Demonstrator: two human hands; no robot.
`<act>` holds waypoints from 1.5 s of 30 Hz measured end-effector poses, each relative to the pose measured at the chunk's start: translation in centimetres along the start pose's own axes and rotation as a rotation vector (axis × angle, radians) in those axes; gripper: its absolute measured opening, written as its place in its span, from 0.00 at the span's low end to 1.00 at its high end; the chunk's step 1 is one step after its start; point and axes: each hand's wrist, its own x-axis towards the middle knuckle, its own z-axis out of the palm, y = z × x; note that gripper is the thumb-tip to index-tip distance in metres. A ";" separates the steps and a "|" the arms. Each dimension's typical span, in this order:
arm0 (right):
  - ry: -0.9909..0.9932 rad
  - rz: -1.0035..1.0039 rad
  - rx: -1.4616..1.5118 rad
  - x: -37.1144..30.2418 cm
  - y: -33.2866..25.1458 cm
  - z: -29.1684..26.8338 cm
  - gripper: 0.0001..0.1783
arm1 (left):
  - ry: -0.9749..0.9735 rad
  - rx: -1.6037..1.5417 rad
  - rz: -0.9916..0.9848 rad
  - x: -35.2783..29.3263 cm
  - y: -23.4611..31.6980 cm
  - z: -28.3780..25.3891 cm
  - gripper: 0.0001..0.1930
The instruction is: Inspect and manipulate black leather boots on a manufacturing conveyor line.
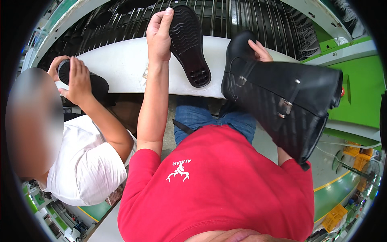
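My left hand (159, 34) pinches a black rubber shoe sole (188, 48) near its toe end, thumb on the treaded face. The sole hangs heel toward me over the white table's front part. On the right, my right hand (261, 51) grips a tall black boot (274, 86) by its foot; only some fingers show past the boot, the rest of the hand being hidden. The boot lies sideways, toe away from me, its shaft reaching right and toward me. Silver buckles sit on its straps. Sole and boot are apart.
A curved white table (125, 54) lies before me, with a rack of metal rollers (217, 20) beyond it. At my left a co-worker in a white shirt (86, 161) handles a black item (98, 82). A green machine (358, 88) stands at the right.
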 end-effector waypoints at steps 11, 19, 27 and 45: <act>0.159 -0.525 -0.306 -1.9 -2.9 3.4 0.33 | 0.086 0.044 -0.074 -0.9 -0.5 2.2 0.16; 0.251 -0.408 -0.246 -1.3 -3.3 2.6 0.34 | -0.129 0.542 -0.144 -0.8 -7.5 -0.3 0.16; 0.102 -0.485 -0.288 -0.6 -3.4 2.9 0.20 | -0.275 0.452 0.061 -4.3 -0.4 4.8 0.24; 0.066 -0.529 -0.169 -2.1 -2.7 6.3 0.35 | -0.963 0.267 0.297 -11.5 6.3 14.5 0.35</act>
